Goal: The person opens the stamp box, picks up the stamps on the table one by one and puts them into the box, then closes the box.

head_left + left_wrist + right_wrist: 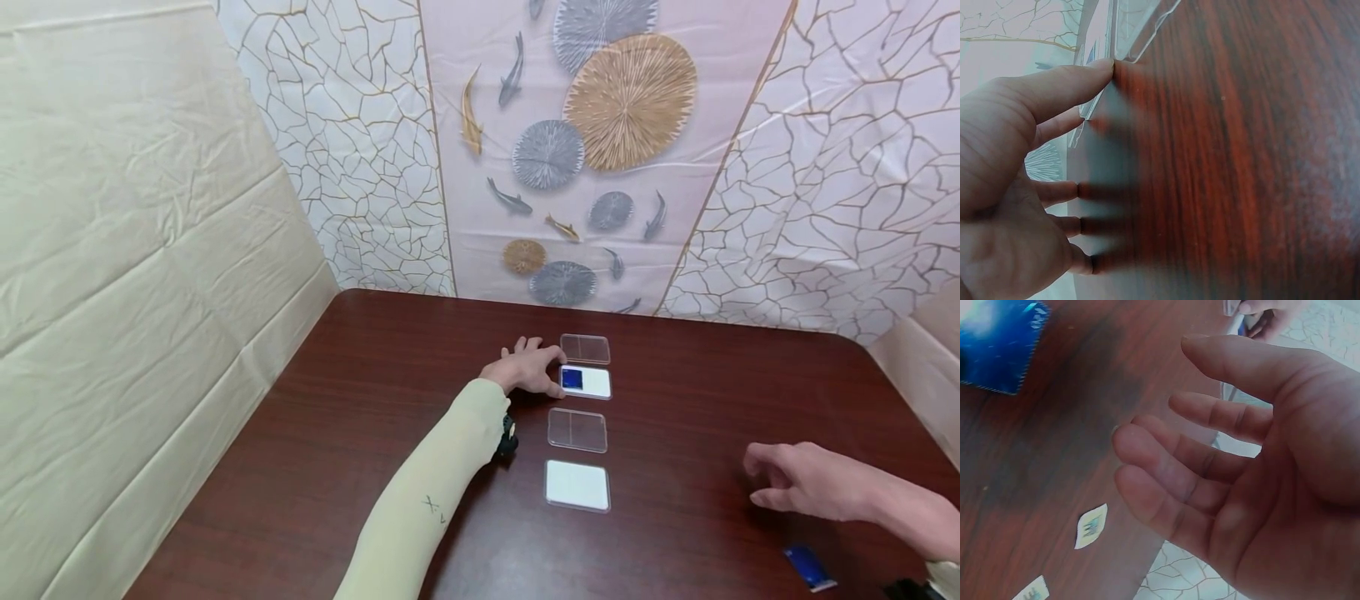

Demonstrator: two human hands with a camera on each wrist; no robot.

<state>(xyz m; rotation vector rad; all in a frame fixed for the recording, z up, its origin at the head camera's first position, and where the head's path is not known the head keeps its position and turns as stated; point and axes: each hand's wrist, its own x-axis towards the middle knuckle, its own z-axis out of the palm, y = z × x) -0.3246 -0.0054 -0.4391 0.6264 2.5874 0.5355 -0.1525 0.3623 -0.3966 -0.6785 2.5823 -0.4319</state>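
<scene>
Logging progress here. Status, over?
Left hand holds white-lined case by one end. Right hand empty, near loose packet. Blue packet inside case. Nothing visibly in the way.

In the head view, the left hand [525, 368] covers part of the left edge of the flat clear plastic box with white inside [598, 382], and the details on its small dark-blue square packet [572, 379] are too small to read. In the right wrist view, the shiny blue foil packet [999, 345] is cut by the top and left edges.
</scene>
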